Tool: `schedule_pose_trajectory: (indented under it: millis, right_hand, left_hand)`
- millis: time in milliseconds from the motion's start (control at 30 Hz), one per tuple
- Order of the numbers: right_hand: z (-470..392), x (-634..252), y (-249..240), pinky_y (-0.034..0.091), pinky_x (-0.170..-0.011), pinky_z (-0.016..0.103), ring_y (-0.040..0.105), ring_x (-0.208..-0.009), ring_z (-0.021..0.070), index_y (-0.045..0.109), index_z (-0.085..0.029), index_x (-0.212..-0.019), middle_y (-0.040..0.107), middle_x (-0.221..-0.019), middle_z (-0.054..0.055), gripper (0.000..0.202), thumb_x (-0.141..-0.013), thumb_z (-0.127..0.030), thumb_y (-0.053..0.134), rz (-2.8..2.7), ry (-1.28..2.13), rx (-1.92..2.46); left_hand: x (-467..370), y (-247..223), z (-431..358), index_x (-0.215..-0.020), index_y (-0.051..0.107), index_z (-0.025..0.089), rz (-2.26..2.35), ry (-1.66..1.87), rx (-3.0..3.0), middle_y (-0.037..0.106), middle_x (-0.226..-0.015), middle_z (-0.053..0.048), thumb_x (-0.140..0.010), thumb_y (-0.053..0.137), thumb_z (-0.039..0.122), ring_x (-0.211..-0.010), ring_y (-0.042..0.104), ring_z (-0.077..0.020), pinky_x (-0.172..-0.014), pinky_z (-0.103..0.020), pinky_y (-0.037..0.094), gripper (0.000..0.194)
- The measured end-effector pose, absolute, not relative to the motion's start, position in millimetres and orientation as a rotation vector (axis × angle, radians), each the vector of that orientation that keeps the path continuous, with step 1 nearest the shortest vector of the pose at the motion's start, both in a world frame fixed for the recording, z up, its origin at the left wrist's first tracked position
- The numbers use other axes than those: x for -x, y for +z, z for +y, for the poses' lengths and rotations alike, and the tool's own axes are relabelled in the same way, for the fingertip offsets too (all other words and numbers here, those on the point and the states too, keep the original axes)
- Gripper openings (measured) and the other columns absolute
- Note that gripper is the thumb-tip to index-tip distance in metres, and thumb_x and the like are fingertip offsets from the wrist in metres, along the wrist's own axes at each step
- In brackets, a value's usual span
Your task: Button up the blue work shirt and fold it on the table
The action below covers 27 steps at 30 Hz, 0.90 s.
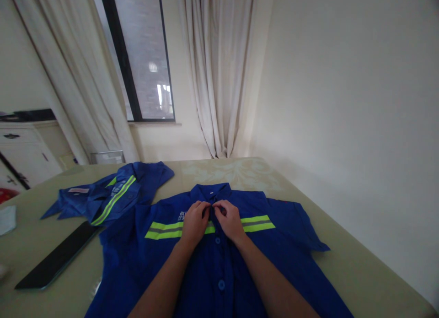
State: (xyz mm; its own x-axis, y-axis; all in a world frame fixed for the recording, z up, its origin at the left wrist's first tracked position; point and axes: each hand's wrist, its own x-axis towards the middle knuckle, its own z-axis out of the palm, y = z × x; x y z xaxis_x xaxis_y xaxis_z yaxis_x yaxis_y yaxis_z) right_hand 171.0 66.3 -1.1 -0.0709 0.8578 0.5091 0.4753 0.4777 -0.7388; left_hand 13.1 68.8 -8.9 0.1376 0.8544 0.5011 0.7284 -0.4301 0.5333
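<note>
A blue short-sleeved shirt with yellow-green reflective bands lies spread out, its collar at the far side. Both hands meet at the front opening just below the collar. My left hand pinches the shirt's front edge with thumb and fingers. Touching it at the fingertips, my right hand pinches the fabric from the other side. Whatever lies between the fingertips is too small to make out. Lower on the front strip show a button and, above it, another button.
A second blue garment lies crumpled at the back left of the table. Beside it is a long black flat object. A pale cloth sits at the left edge. A wall borders the right side.
</note>
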Motion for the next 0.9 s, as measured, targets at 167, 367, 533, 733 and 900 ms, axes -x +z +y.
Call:
schedule_pose_trajectory:
  millis: [167,367,533,733,900]
  right_hand:
    - [71.0,-170.0,-8.7,0.046,-0.063,0.026,0.061,-0.063,0.0156,0.073,-0.022,-0.089,0.074,-0.081,0.0,0.015,-0.085,-0.022,0.058,-1.657,0.593,1.217]
    - [75.4,-171.7,-10.7,0.045,-0.061,0.026,0.062,-0.065,0.0162,0.072,-0.022,-0.089,0.073,-0.081,0.0,0.012,-0.084,-0.023,0.061,-1.653,0.626,1.223]
    - [76.5,-174.6,-7.5,0.041,-0.06,0.025,0.057,-0.062,0.0144,0.071,-0.022,-0.087,0.067,-0.077,-0.002,0.006,-0.084,-0.021,0.066,-1.761,0.637,1.186]
    - [71.3,-173.5,-5.9,0.046,-0.069,0.028,0.06,-0.072,0.0156,0.071,-0.023,-0.085,0.064,-0.094,0.001,0.014,-0.084,-0.011,0.065,-1.789,0.377,1.291]
    - [72.0,-174.7,-3.9,0.048,-0.07,0.029,0.062,-0.076,0.0172,0.071,-0.024,-0.08,0.063,-0.092,0.001,0.011,-0.084,-0.013,0.07,-1.773,0.37,1.299]
  left_hand:
    - [-12.3,-7.4,69.0,-0.1,0.072,0.023,1.516,1.153,-2.243,0.071,-0.096,-0.005,-0.094,0.05,0.018,-0.093,0.066,-0.0228,-0.085,-0.035,0.051,0.023]
    - [-11.8,-9.3,71.3,-0.097,0.071,0.023,1.472,1.161,-2.174,0.075,-0.097,-0.004,-0.091,0.053,0.015,-0.093,0.069,-0.0217,-0.086,-0.034,0.052,0.02]
    - [-12.1,-8.8,69.3,-0.096,0.067,0.023,1.454,1.179,-2.069,0.077,-0.089,-0.002,-0.087,0.055,0.011,-0.085,0.072,-0.0198,-0.078,-0.031,0.054,0.02]
    - [-14.4,-4.2,66.7,-0.1,0.068,0.024,1.356,1.22,-1.997,0.078,-0.093,-0.001,-0.091,0.058,0.027,-0.084,0.074,-0.0175,-0.079,-0.028,0.056,0.013]
    - [-10.5,-5.9,72.0,-0.091,0.067,0.022,1.392,1.266,-1.944,0.076,-0.083,-0.001,-0.093,0.055,0.031,-0.076,0.072,-0.0174,-0.071,-0.028,0.055,0.015]
